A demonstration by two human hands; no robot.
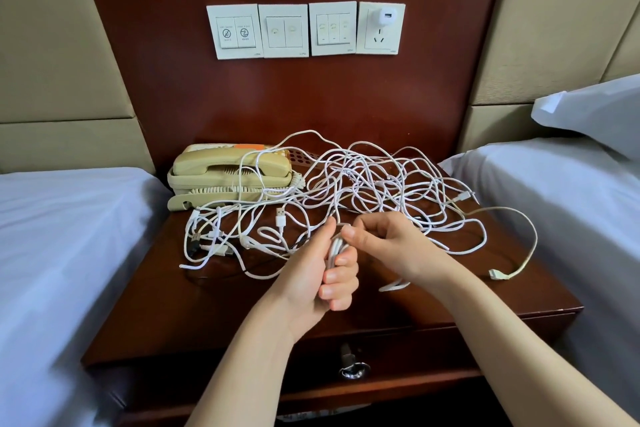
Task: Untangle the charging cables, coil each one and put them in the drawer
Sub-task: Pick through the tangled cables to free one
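Coiled cable [334, 249] within left hand [310, 269] fingers [341, 279]; right hand [384, 239] pinches its top.

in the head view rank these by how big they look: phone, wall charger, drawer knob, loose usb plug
1. telephone, by far the largest
2-3. drawer knob and wall charger: they look about alike, and the knob sits nearer the camera, so no ranking between them
4. loose usb plug, the smallest
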